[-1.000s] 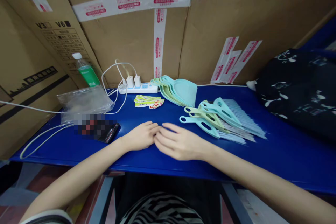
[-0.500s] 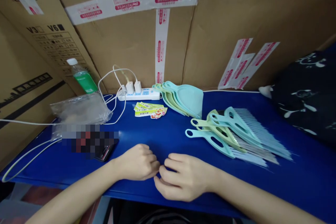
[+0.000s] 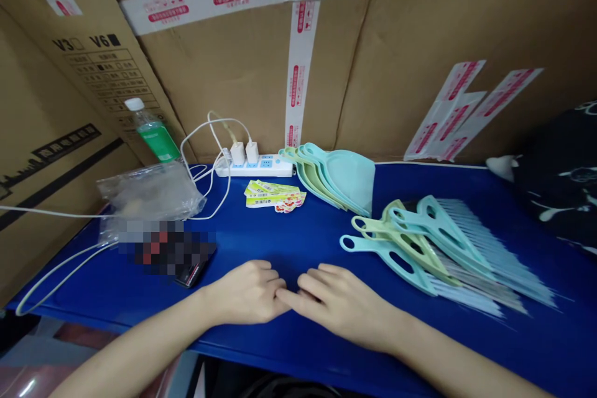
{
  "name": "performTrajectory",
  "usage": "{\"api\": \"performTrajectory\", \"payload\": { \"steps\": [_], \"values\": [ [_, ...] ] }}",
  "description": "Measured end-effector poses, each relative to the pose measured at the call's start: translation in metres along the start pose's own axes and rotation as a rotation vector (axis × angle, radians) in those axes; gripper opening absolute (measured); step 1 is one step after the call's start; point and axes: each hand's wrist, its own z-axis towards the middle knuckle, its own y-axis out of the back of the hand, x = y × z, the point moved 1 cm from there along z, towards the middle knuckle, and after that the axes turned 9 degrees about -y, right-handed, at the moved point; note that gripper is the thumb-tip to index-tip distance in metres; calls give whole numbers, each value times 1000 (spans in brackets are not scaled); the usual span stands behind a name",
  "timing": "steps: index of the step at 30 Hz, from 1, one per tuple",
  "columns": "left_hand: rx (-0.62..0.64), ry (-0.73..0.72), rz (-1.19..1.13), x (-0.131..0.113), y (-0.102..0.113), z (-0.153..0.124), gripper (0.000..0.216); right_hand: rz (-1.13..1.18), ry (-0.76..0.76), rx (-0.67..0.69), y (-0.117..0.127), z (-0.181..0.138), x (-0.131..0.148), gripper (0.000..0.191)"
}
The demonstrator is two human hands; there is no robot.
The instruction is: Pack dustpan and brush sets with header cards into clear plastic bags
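Both my hands rest on the blue table (image 3: 289,230) near its front edge. My left hand (image 3: 246,292) lies with its fingers curled in and nothing visible in them. My right hand (image 3: 342,301) lies flat, fingers stretched toward the left hand, with its index fingertip touching the left hand's fingers. To the right of my right hand lies a pile of small mint and pale green brushes (image 3: 420,239). Behind them stands a nested stack of matching dustpans (image 3: 347,179). A few yellow paper labels (image 3: 275,194) lie in front of a white power strip (image 3: 259,166).
Taped cardboard boxes (image 3: 410,74) wall off the back and left. A green-labelled bottle (image 3: 153,134), a clear plastic bag (image 3: 149,193), white cables and a dark phone (image 3: 189,270) sit on the left. A black patterned bag (image 3: 559,180) fills the right end.
The camera has tilted up and shifted right. My hands drew back toward the table's front edge, the left fingers curled in, and the right fingers flattened out again after curling.
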Motion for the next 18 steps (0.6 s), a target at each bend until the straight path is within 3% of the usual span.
{"api": "performTrajectory", "payload": {
  "steps": [18],
  "values": [
    [58,46,-25,8,5,2,47,-38,-143,12,-4,-1,-16,14]
  ]
}}
